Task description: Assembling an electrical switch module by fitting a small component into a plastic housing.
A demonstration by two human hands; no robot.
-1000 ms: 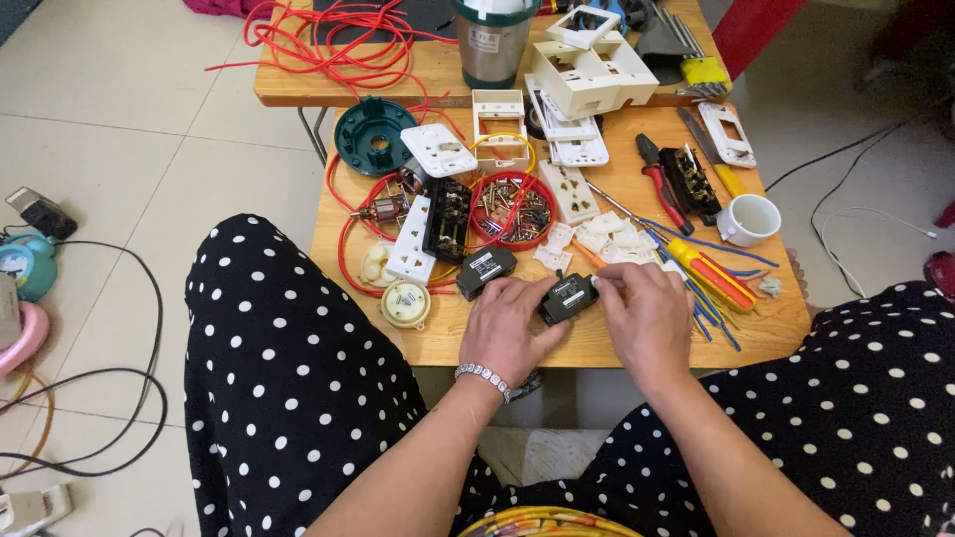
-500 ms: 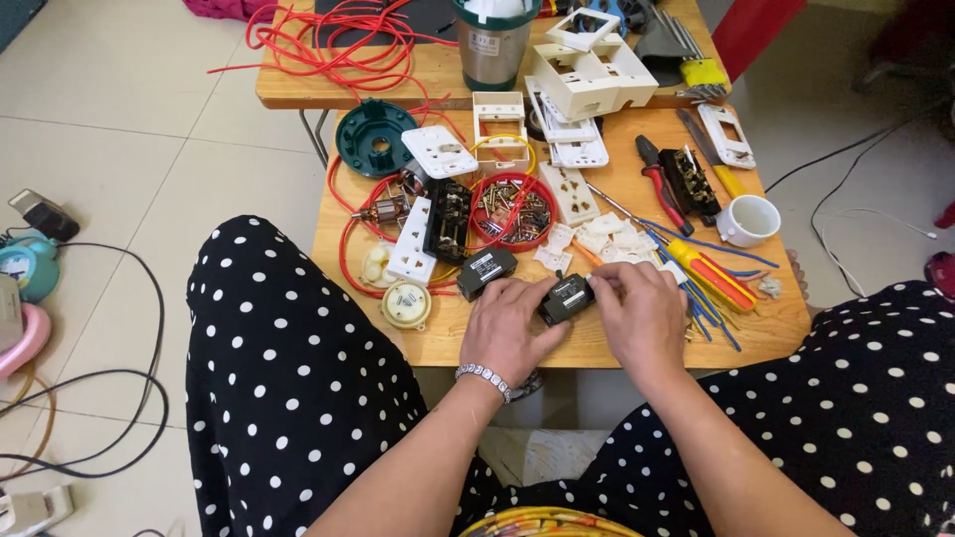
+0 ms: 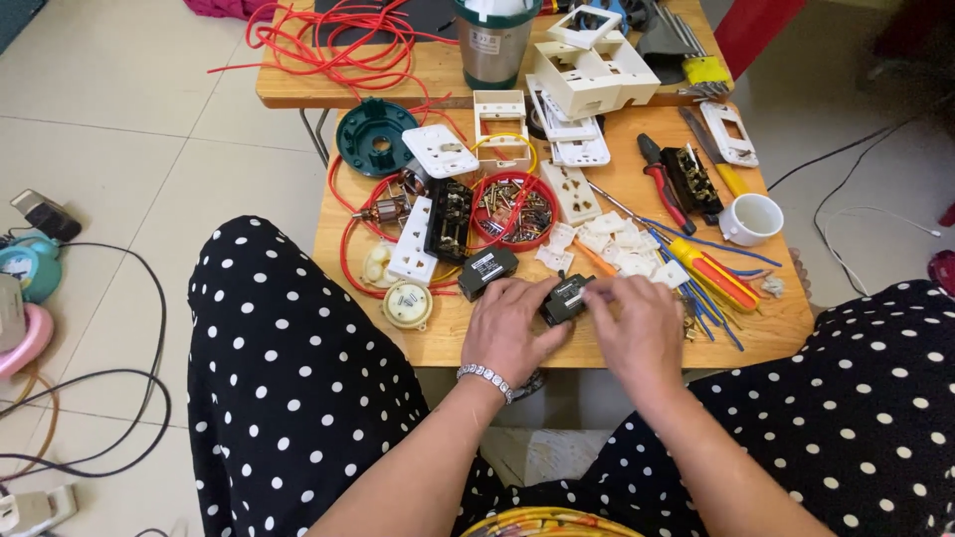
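Observation:
Both my hands rest at the near edge of a small wooden table [image 3: 766,333]. My left hand [image 3: 509,328] and my right hand [image 3: 637,326] together hold a small black switch module [image 3: 564,298] between their fingertips. A second black module [image 3: 487,270] lies just left of it on the table. White plastic socket pieces [image 3: 617,242] are scattered behind my right hand. A silver bracelet [image 3: 485,376] sits on my left wrist.
A red dish of screws [image 3: 512,209], red wire loops [image 3: 343,45], a green round part [image 3: 374,137], white socket plates [image 3: 440,151], pliers [image 3: 662,179], screwdrivers [image 3: 711,270], a white cup [image 3: 751,219] and a steel flask [image 3: 492,45] crowd the table. Cables and chargers [image 3: 40,214] lie on the tiled floor at left.
My hands have stayed on the black module; my right fingers have shifted slightly over it. Nothing else has moved.

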